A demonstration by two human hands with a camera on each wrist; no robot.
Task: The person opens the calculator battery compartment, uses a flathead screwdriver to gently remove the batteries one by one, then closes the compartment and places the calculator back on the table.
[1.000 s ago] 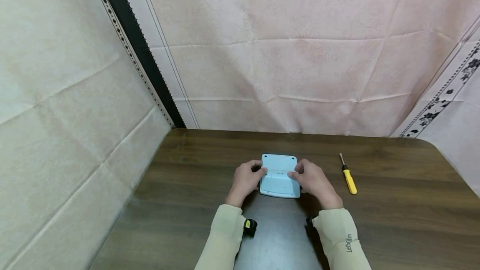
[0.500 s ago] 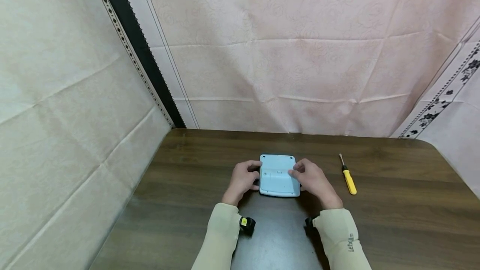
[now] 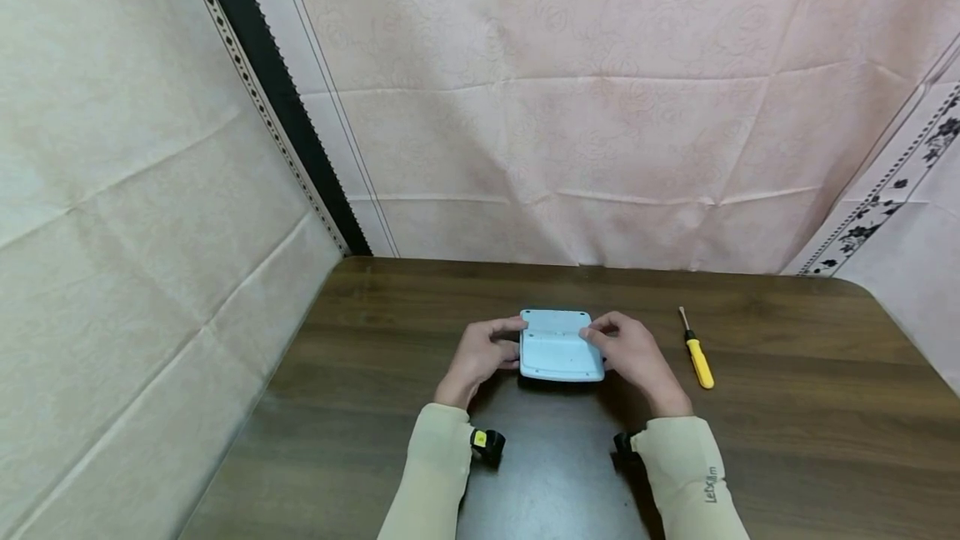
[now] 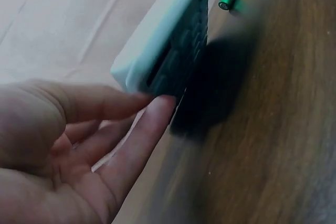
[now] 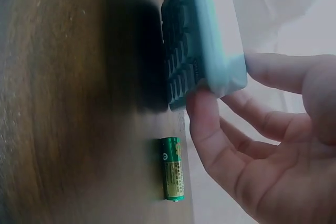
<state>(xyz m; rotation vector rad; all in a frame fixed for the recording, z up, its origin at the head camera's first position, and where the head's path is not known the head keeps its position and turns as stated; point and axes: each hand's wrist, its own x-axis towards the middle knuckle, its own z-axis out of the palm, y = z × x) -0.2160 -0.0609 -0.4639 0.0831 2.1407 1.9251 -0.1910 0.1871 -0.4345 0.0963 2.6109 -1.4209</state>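
Note:
A light blue calculator (image 3: 561, 354) is back up, its keys facing down toward the table. Its near edge is raised, with a dark shadow below. My left hand (image 3: 482, 352) pinches its left side; in the left wrist view, fingertips (image 4: 160, 106) meet at the calculator's corner. On the opposite side my right hand (image 3: 630, 352) grips it between thumb and fingers, and the right wrist view shows the rows of keys (image 5: 184, 61). Below that hand a green and gold battery (image 5: 172, 169) lies on the table. The head view does not show the battery, hidden by the right hand.
A screwdriver (image 3: 699, 361) with a yellow handle lies to the right of the right hand on the wooden table (image 3: 787, 407). Pale patterned cloth (image 3: 600, 107) hangs behind the table's back edge, and another cloth (image 3: 150, 232) hangs along the left.
The left hand has shifted slightly left, its thumb coming off the calculator's back to the side. The calculator's near edge has tilted up, and the right hand has risen a little with it.

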